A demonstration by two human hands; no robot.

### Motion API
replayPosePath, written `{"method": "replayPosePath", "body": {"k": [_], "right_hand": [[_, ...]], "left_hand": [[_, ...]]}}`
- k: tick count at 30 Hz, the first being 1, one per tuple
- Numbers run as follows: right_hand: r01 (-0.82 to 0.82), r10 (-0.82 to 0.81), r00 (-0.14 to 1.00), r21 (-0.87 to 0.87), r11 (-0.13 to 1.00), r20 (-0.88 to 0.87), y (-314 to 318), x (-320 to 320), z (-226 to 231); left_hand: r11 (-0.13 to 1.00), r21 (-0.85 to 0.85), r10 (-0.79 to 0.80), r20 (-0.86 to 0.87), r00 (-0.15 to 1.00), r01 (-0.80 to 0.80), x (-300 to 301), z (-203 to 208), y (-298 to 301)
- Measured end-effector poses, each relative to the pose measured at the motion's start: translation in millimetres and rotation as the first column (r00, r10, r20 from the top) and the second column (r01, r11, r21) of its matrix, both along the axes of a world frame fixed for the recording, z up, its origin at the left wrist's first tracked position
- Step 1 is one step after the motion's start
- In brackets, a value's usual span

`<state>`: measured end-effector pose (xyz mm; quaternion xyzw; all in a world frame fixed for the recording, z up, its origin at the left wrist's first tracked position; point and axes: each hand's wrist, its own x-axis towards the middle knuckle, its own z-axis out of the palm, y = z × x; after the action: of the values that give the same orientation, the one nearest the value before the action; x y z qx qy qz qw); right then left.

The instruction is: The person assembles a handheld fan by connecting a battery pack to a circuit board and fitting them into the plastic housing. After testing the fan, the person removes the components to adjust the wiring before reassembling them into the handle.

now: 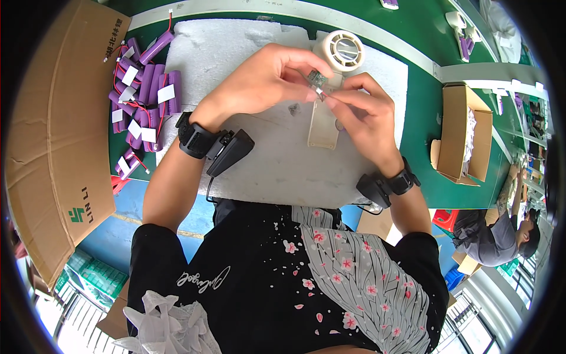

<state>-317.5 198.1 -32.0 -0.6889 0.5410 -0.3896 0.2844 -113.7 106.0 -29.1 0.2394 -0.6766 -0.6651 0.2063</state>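
Observation:
My left hand (271, 79) is closed, thumb and index finger around a small circuit board (317, 77). Against its thumb tip sits a small white plug (319, 91) with short red and dark wires, pinched by the fingertips of my right hand (367, 112). Both hands meet above a white handheld fan housing (323, 127), its handle lying toward me. The fan's round head (343, 51) has a ring grille and points away from me. My right fingers partly hide the handle's right side, where a bit of purple shows.
A white foam sheet (265, 153) lies under the work on a green table (421, 118). Several purple battery cells (147, 88) with wires and white labels are heaped at the left, beside a tall cardboard box (59, 130). An open carton (451, 133) stands right. A seated person (492, 236) is farther right.

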Motion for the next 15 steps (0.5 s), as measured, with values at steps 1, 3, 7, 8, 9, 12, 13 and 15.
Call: {"method": "replayPosePath", "body": {"k": [1, 3, 7, 8, 9, 12, 13, 15], "right_hand": [[0.002, -0.002, 1.0, 0.008, 1.0, 0.001, 0.3, 0.4, 0.4], [0.004, -0.004, 1.0, 0.015, 1.0, 0.002, 0.8, 0.7, 0.8], [0.004, -0.004, 1.0, -0.001, 1.0, -0.027, -0.1, 0.5, -0.2], [0.002, -0.002, 1.0, -0.002, 1.0, -0.019, -0.1, 0.5, -0.9], [0.001, -0.001, 1.0, -0.005, 1.0, -0.012, -0.2, 0.6, -1.4], [-0.002, 0.002, 1.0, -0.004, 1.0, -0.014, -0.6, 0.6, -0.8], [-0.006, 0.006, 1.0, 0.0, 1.0, -0.025, -0.8, 0.6, -0.2], [-0.009, 0.009, 0.999, 0.003, 1.0, -0.034, -0.9, 0.8, 0.0]], "left_hand": [[1.0, 0.009, -0.012, -0.021, 1.0, 0.012, 0.1, -1.6, -0.9], [1.0, 0.019, -0.024, -0.043, 0.999, 0.025, 0.4, -2.5, -1.8], [1.0, 0.026, -0.012, -0.015, 1.0, 0.012, 0.5, -2.6, -2.1], [0.999, 0.053, -0.001, -0.026, 1.0, 0.002, 0.6, -2.1, -1.5], [0.997, 0.08, 0.01, -0.038, 0.999, -0.007, 0.7, -1.4, -1.1], [0.995, 0.099, 0.013, -0.041, 0.999, -0.009, 1.5, -2.2, -2.6], [0.996, 0.09, 0.006, -0.032, 0.999, -0.003, 2.1, -2.8, -3.5], [0.997, 0.082, -0.002, -0.023, 1.0, 0.004, 2.2, -3.2, -4.1]]}}
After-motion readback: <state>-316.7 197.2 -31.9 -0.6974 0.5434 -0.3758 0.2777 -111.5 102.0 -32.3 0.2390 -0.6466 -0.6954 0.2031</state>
